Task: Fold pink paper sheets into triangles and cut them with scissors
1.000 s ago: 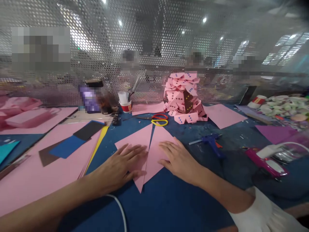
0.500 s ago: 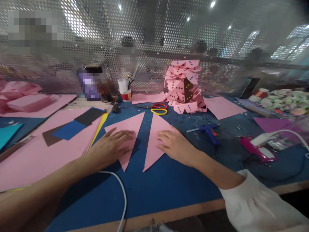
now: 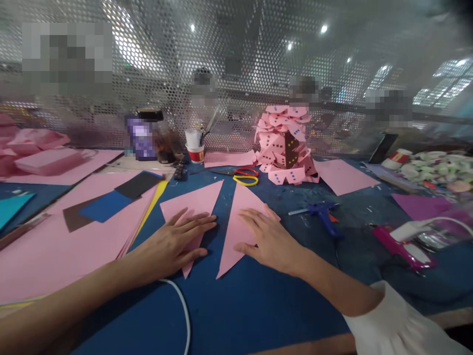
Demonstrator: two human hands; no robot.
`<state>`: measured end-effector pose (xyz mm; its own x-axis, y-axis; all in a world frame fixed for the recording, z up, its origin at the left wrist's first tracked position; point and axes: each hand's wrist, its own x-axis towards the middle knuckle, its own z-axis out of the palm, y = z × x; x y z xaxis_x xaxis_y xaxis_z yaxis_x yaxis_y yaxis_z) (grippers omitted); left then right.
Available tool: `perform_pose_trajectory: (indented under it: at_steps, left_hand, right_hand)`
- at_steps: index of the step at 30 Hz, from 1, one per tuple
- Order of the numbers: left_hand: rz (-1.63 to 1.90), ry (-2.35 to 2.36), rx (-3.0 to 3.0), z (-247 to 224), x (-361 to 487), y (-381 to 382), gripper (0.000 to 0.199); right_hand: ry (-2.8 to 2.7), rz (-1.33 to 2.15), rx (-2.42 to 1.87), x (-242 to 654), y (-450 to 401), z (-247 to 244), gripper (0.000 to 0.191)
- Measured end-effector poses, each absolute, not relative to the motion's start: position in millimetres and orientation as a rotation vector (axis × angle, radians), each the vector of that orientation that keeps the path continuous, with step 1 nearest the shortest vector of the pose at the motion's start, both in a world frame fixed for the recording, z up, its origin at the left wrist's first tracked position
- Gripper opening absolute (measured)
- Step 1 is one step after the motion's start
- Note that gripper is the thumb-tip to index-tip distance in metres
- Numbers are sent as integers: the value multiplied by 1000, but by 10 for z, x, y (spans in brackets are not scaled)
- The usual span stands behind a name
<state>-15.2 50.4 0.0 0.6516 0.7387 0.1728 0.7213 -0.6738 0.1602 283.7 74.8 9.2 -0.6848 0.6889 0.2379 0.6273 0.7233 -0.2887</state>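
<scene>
Slid apart over the past second, left triangle and right triangle lie between front and back edges of the desk, long sides facing, slanting front to back, partly under left hand and right hand respectively, fingers outstretched, gripping nothing.

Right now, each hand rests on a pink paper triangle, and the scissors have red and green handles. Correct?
No: in the head view the scissors have red and yellow handles, not green. The left hand and right hand do each rest on a pink paper triangle.
</scene>
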Motion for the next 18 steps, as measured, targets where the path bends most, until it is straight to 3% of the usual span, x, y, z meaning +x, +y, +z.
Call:
perform_pose_trajectory:
  at_steps: [7, 18]
  left_hand:
    - [514, 1221, 2758, -19, -175, 495, 60]
    - [469, 1182, 2742, -71, -204, 527, 59]
  right_hand:
    - [-2625, 329, -992, 2832, 770, 66, 60]
    - [-2563, 421, -803, 2829, 753, 141, 43]
